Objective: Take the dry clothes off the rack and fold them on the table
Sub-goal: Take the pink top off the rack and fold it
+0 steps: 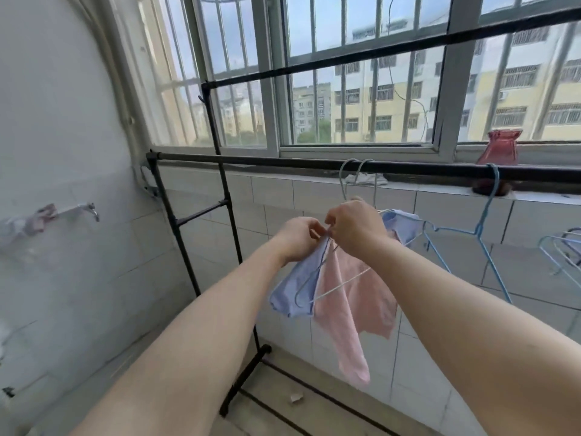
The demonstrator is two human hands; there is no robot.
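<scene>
Both hands working low on the rack (283,160): left hand (298,239) pinching blue garment (292,297), right hand (355,229) gripping hanger wire (341,283) beside pink garment (355,306). Risk: cloth snagging, slipping to the floor. Empty blue hanger (481,228) hanging farther along.

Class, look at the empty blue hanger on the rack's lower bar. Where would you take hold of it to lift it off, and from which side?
Grip the empty blue hanger at the neck just under its hook, coming from the front, the person's side. The hook loops over the lower bar, so it probably frees by lifting straight up; the thin, wide shoulders would swing if held at one end.
</scene>
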